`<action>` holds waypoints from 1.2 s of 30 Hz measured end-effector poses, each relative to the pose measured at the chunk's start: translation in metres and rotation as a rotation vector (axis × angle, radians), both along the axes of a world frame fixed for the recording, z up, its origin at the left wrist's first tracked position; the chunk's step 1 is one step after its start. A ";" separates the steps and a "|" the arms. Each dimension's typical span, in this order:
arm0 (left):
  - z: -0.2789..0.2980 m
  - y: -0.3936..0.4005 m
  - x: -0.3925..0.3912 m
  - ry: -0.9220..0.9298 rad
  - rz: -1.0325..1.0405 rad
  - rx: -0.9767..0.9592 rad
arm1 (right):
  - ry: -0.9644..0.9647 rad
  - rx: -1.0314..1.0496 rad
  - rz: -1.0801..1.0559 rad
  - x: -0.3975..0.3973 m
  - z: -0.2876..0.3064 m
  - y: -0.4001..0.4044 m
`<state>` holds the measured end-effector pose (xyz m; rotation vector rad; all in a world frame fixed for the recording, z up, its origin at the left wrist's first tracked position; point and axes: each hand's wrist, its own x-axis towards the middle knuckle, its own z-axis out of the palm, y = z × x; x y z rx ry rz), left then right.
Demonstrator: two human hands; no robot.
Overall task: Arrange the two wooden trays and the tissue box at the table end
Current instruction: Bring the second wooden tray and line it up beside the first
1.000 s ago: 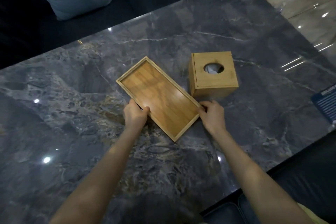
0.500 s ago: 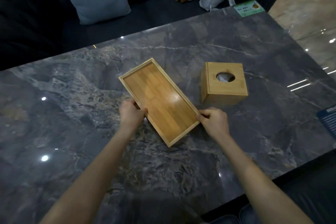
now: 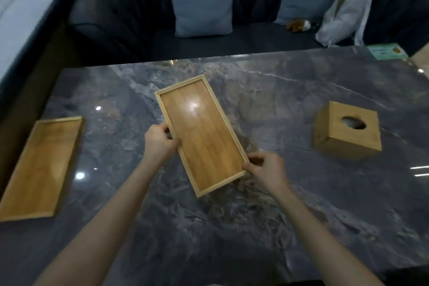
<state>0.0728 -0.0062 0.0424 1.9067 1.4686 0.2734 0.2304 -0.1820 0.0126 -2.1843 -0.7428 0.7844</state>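
The dark marble table (image 3: 290,104) fills my view, its far edge against a cushioned bench. At its left edge lies the resting tray (image 3: 39,167), long axis running from the near edge toward the far one, nothing on it. Toward the right edge, well apart from everything else, sits the wooden tissue box (image 3: 348,132) with its round opening on top.

Between them, in the middle of the table, is the held tray (image 3: 200,132). My left hand (image 3: 160,141) is clamped on its left long rim about halfway along; my right hand (image 3: 267,169) pinches the near right corner. Whether it is lifted clear or just skimming the marble I cannot tell.

What matters for the next move: the held tray's long axis slants from near-right to far-left, not yet parallel to the resting tray. The resting tray lies to the left of my grip, on the left hand's side, so I judge the left hand leads the carry while the right swings the near corner round to square it up.
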 end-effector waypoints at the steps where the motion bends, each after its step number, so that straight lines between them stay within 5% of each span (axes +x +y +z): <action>1: 0.002 0.002 -0.012 -0.001 -0.006 0.015 | 0.006 0.005 0.023 -0.009 -0.001 0.006; 20: -0.024 0.082 -0.187 0.069 0.058 -0.108 | 0.135 -0.038 0.120 -0.183 -0.010 0.079; 36: -0.070 0.141 -0.224 0.110 -0.064 -0.159 | 0.070 -0.103 0.000 -0.250 -0.038 0.122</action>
